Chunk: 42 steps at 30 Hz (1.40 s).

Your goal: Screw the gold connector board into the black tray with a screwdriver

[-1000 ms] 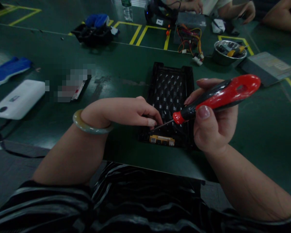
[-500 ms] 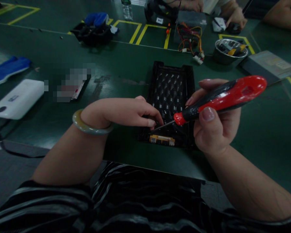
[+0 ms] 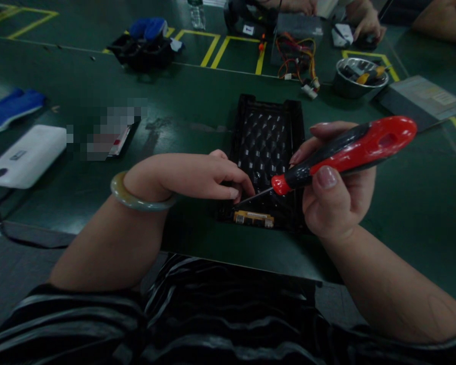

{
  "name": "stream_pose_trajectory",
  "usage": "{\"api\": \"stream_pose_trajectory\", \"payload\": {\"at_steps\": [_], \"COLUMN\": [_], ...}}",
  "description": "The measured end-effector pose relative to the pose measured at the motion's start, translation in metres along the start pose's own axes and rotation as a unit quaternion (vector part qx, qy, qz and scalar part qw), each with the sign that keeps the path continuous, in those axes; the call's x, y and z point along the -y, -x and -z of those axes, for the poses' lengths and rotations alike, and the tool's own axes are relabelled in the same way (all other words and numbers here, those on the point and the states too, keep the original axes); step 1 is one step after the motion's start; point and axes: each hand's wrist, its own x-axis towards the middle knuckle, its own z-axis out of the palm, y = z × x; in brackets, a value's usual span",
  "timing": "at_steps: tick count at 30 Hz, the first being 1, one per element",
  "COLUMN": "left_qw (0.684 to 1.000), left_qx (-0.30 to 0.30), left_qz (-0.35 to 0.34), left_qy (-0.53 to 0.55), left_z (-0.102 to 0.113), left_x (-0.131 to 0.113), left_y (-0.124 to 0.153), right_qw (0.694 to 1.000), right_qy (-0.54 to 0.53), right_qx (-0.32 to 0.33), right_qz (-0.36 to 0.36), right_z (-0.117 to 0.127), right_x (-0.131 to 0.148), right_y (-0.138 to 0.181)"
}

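Observation:
My right hand [image 3: 336, 187] is wrapped round the red and black handle of a screwdriver [image 3: 345, 152]. Its thin shaft slants down to the left, with the tip at the near left corner of a black plastic casing [image 3: 264, 147]. The casing lies flat on the table and has a dimpled inner surface. A small yellowish circuit board with metal connectors [image 3: 254, 219] sits along its near edge. My left hand [image 3: 228, 177], with a bangle at the wrist, reaches over that corner. Its fingers are bent together beside the shaft; what they pinch, if anything, is hidden.
To the left lie a white device [image 3: 28, 156] with a cable, a blue glove [image 3: 17, 109] and a blurred-out packet [image 3: 116, 132]. Behind are a black tray [image 3: 140, 53], a metal box with coloured wires [image 3: 298, 45] and a tool bowl [image 3: 359, 78]. A grey panel [image 3: 421, 104] lies right; other people's arms are beyond.
The whole view has shifted very slightly. Both hands, the screwdriver and the casing keep nearly the same positions relative to each other.

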Motion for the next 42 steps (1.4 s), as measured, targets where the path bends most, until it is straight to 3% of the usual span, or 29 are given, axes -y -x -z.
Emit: {"api": "stream_pose_trajectory", "payload": {"at_steps": [16, 42], "left_qw": [1.000, 1.000], "left_qx": [-0.003, 0.001], "left_qz": [0.005, -0.005], "left_qy": [0.008, -0.006], "left_z": [-0.0012, -0.0022], "left_x": [-0.0009, -0.0012], "left_y": [-0.0008, -0.0003], "right_qw": [0.998, 0.997], "right_qy": [-0.015, -0.013], "right_qx": [0.000, -0.012], "right_qz": [0.054, 0.073], "right_z": [-0.0009, -0.0002], "right_x": [0.0021, 0.0047], "right_y": [-0.0037, -0.0081]}}
